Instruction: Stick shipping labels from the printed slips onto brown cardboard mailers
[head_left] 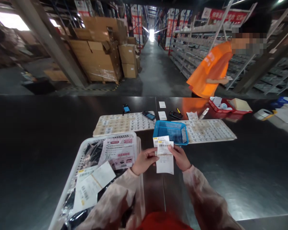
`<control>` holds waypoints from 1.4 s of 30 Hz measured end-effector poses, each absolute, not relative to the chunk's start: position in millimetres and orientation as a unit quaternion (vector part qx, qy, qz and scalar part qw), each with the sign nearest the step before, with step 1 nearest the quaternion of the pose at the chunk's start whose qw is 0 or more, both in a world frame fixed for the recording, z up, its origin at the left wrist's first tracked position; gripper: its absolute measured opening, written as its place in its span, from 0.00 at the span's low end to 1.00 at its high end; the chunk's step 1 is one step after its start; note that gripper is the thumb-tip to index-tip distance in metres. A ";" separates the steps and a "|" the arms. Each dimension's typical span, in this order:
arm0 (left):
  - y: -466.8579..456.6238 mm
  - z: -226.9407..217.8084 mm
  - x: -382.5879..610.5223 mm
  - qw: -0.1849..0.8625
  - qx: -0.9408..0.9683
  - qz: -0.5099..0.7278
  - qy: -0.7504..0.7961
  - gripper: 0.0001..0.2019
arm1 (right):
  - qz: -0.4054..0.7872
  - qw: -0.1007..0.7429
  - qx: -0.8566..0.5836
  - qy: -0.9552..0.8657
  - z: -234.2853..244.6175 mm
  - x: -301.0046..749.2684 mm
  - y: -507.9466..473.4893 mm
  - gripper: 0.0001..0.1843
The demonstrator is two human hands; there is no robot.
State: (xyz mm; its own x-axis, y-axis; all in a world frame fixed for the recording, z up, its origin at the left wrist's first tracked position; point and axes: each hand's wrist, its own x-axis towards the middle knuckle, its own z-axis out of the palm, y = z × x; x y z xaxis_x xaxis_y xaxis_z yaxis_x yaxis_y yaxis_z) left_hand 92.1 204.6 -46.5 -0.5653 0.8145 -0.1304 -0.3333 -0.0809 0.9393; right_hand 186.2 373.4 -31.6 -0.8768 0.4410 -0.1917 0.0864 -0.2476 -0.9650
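Observation:
Both my hands hold a small stack of white paper slips (164, 157) with barcodes over the dark table (242, 172). My left hand (144, 160) pinches the slips' left edge, fingers closed. My right hand (181, 157) grips the right edge, thumb on top. The slips hang just in front of a blue plastic basket (171, 131). Left of my hands stands a white plastic crate (86, 150) with packaged goods, a printed pink-and-white packet (118, 151) and more paper slips (91, 185) in it.
Two label sheets (124, 123) (208, 130) lie behind the basket. Handheld scanners (126, 108) (175, 114) and small cards sit farther back. A red tray (228, 106) and tape roll (264, 114) are at right. A person in an orange vest (211, 68) stands by the shelves.

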 end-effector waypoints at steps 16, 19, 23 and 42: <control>205.8 -51.7 88.5 0.370 0.227 0.701 0.566 0.31 | 0.767 0.056 -0.112 -0.629 -32.1 214.9 380.1 0.26; 205.9 -52.0 88.2 0.364 0.229 0.703 0.567 0.31 | 0.769 0.047 -0.103 -0.630 -33.7 218.9 381.2 0.27; 206.4 -52.8 87.6 0.364 0.221 0.706 0.565 0.30 | 0.770 0.049 -0.117 -0.625 -38.5 222.8 382.5 0.28; 204.4 -58.0 85.1 0.150 0.282 0.596 0.737 0.17 | 0.657 0.179 -0.258 -0.685 -46.7 232.4 392.1 0.27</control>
State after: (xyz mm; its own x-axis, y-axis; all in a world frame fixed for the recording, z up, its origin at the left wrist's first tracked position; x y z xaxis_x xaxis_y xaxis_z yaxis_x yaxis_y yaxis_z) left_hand 85.1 204.4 -58.0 -0.7957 0.5947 0.1148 0.2366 0.1306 0.9628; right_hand 232.4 392.1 -46.7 -0.8028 0.5890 -0.0929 0.1175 0.0036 -0.9931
